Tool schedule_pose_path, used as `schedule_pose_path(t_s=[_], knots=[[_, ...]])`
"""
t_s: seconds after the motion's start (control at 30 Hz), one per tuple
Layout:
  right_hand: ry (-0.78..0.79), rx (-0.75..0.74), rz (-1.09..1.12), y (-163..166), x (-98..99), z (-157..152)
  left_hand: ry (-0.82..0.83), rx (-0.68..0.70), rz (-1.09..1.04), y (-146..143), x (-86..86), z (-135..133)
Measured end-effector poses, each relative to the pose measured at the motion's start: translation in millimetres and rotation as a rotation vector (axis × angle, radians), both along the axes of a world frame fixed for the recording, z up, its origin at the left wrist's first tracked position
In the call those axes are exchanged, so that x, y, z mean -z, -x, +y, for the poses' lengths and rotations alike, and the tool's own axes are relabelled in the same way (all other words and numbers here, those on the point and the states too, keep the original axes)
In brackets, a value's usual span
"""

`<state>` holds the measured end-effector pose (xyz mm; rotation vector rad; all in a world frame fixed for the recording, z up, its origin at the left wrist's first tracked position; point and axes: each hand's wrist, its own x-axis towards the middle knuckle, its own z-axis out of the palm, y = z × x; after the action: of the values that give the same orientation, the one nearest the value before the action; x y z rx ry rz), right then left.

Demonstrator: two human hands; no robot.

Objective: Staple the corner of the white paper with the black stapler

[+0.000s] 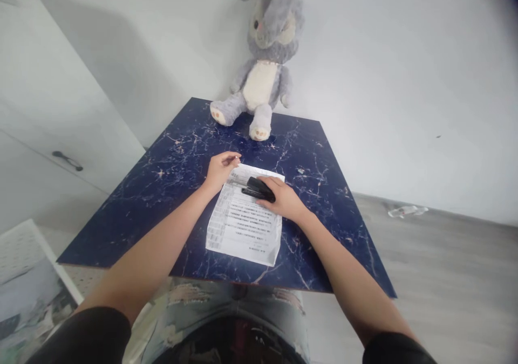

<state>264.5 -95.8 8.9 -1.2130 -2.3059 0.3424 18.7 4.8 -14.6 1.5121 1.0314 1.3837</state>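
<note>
A printed sheet of paper (246,232) lies on the dark blue marble-patterned table (162,191), its lower edge toward me. My right hand (283,197) is wrapped around a black stapler (259,189) over the upper part of the sheet. The stapler's jaws are apart and point left. At the sheet's far left corner is my left hand (222,170), with thumb and fingers drawn together. Whatever is between those fingertips is too small to make out.
A grey plush rabbit (261,83) sits at the table's far edge against the white wall. Left of the table stands a white cabinet with a dark handle (67,160). A clear plastic item (408,211) lies on the floor to the right.
</note>
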Motion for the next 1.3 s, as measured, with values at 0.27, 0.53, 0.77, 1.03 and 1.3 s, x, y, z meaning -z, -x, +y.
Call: schedule_pose_path(t_s=[0.27,0.53,0.77,1.03,1.3], knots=[[0.058,0.092,0.001,-12.2,5.0,4.9,-0.049,0.383,0.123,-4.7,-11.3,-11.1],[0.047,0.107,-0.017,-20.4,4.9,7.3,-0.283,0.583,0.340,0.1,-19.3,-14.2],[0.051,0.105,-0.007,-21.2,4.0,7.7,-0.306,0.613,0.382,1.2,-20.3,-15.6],[0.039,0.100,-0.010,-21.4,3.4,8.4,-0.260,0.607,0.367,1.2,-16.9,-14.5],[0.048,0.096,-0.012,-22.0,2.4,9.3,-0.342,0.605,0.473,4.9,-24.3,-14.5]])
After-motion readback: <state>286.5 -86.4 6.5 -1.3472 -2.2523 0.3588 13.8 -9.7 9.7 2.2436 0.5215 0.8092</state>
